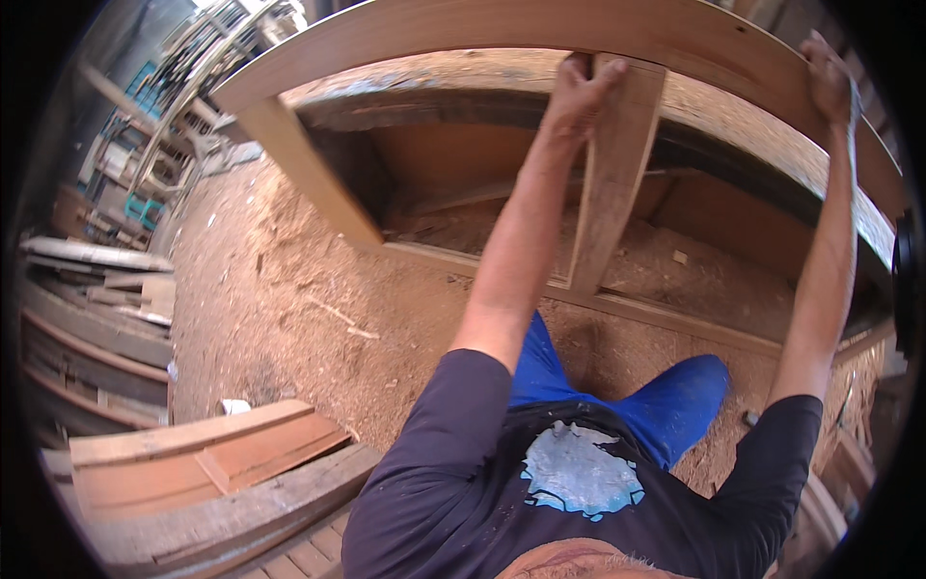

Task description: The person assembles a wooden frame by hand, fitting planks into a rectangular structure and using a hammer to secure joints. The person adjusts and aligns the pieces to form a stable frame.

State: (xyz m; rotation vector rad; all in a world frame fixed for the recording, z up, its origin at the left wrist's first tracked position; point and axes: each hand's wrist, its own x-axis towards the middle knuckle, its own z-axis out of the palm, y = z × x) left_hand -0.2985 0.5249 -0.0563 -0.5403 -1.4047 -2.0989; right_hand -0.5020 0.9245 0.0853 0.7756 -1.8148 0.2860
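Observation:
A large wooden frame (463, 27) stands tilted in front of me. It has a wide top rail, a left side piece, a middle upright (617, 174) and a thin bottom rail by the floor. My left hand (581, 96) is closed around the top of the middle upright, just under the top rail, with its thumb on the upright's face. Farther right, my right hand (830, 82) grips the top rail, its fingertips over the upper edge. The frame's right end runs toward the dark rim of the picture.
Behind the frame is a workbench (434, 69) strewn with wood shavings. Sawdust covers the floor (289, 299). Stacked planks (96, 318) lie at the left, and a panelled wooden piece (212, 454) rests at lower left. Piled timber (207, 48) and a turquoise item (145, 210) stand farther back.

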